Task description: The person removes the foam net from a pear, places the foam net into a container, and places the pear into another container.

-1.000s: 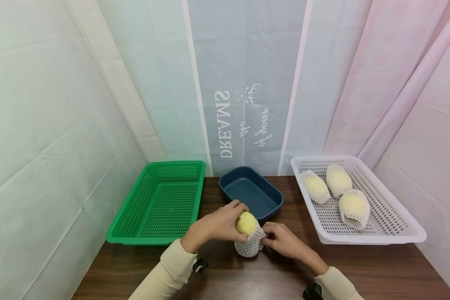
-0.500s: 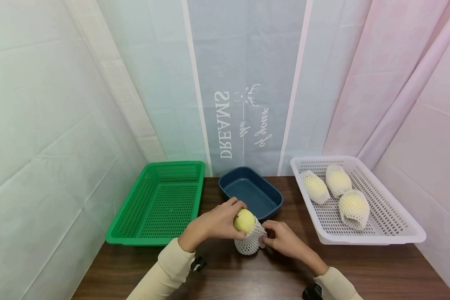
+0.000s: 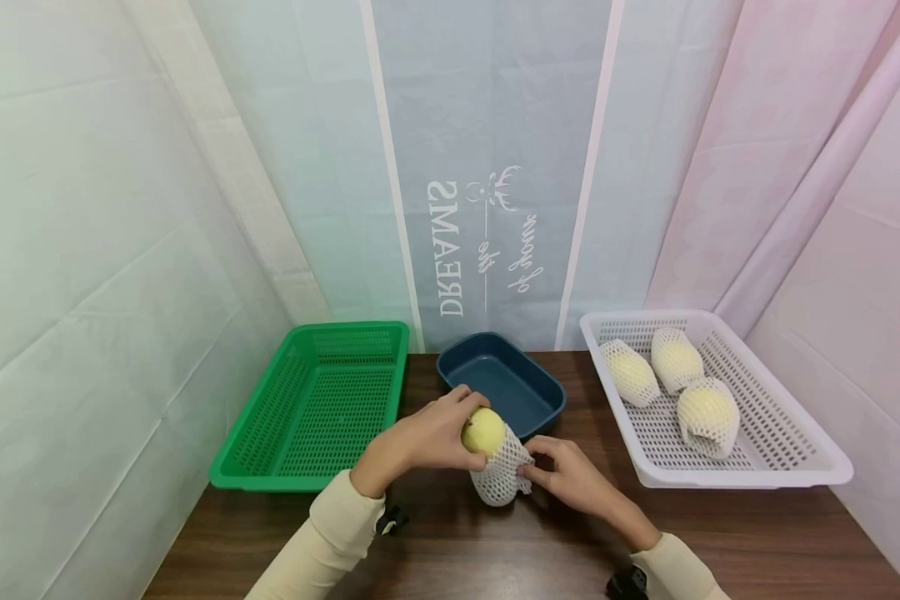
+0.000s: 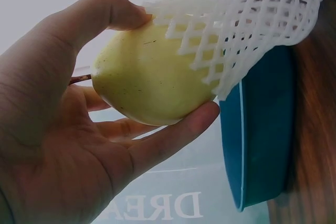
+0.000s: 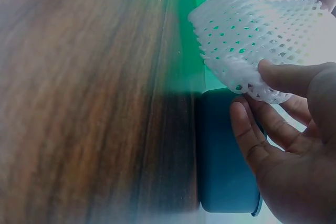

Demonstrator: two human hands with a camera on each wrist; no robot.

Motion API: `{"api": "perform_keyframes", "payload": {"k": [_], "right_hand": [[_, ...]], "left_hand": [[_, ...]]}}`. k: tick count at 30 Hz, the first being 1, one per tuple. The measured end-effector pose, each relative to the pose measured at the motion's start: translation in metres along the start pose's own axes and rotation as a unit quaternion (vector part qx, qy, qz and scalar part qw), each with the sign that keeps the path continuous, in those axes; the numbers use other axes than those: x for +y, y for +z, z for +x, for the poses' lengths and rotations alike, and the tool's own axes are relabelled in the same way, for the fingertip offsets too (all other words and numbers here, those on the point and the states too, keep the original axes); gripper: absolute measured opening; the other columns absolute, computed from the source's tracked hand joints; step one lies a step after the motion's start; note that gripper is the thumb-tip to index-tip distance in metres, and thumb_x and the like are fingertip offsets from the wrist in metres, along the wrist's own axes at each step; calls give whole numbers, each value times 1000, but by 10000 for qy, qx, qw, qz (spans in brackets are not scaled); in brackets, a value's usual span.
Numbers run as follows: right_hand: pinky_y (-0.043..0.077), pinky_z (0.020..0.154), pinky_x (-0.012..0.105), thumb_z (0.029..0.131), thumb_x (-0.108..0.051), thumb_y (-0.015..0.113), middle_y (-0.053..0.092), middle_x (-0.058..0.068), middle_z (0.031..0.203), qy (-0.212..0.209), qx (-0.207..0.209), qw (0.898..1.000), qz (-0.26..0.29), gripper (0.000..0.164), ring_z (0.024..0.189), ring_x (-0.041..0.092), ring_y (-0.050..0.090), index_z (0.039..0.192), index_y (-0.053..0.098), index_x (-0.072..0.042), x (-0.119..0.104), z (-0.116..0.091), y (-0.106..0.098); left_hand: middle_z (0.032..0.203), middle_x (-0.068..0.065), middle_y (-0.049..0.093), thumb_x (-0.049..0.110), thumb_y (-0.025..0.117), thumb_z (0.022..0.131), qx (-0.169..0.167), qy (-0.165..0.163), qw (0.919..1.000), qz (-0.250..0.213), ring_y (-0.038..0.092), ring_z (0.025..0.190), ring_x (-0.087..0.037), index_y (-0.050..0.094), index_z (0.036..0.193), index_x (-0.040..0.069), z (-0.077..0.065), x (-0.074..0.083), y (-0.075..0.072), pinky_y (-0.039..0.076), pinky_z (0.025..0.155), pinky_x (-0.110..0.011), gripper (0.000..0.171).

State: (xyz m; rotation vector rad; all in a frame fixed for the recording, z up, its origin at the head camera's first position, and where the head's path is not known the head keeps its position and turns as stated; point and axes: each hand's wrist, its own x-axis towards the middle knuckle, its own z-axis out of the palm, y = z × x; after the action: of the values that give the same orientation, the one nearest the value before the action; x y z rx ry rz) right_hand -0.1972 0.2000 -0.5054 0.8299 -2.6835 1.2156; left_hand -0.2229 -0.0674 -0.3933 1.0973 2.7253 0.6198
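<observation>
Just in front of the blue dish (image 3: 506, 385), the left hand (image 3: 437, 440) holds a yellow-green fruit (image 3: 484, 431), thumb on one side and fingers curled round the other, with the brown stem pointing toward the palm. A white foam net (image 3: 499, 478) covers the end of the fruit away from the stem and runs toward the right hand (image 3: 570, 477), whose thumb and fingers pinch its loose end. To the left on the dark wooden tabletop (image 3: 465, 560) stands a green basket (image 3: 307, 483); to the right, a white basket (image 3: 750, 479) holds three netted fruits (image 3: 707, 408), two toward the back and one nearer.
</observation>
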Motion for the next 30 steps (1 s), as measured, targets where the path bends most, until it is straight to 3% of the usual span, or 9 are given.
{"api": "perform_keyframes", "payload": {"k": [13, 24, 30], "right_hand": [[53, 78, 24, 102, -18, 73, 68, -12, 97, -45, 254, 9995, 156, 11, 89, 1, 59, 99, 70, -28, -4, 2, -4], [48, 64, 22, 103, -22, 72, 63, -7, 86, 435, 280, 9981, 326, 9, 74, 1, 54, 98, 67, -16, -11, 5, -10], [53, 71, 23, 100, -15, 76, 67, -7, 95, 200, 583, 9977, 274, 5, 82, 2, 58, 100, 70, -15, -12, 7, -11]], "left_hand": [[126, -5, 56, 36, 82, 85, 258, -75, 9995, -156, 60, 91, -13, 59, 146, 15, -2, -3, -17, 55, 76, -26, 68], [126, -6, 55, 34, 81, 84, 663, -173, 9969, -383, 59, 100, -17, 60, 144, 18, -5, -8, -33, 57, 82, -32, 65], [135, -9, 57, 33, 78, 85, 795, -246, 9960, -338, 59, 104, -19, 56, 149, 13, -4, -13, -37, 57, 82, -33, 71]]}}
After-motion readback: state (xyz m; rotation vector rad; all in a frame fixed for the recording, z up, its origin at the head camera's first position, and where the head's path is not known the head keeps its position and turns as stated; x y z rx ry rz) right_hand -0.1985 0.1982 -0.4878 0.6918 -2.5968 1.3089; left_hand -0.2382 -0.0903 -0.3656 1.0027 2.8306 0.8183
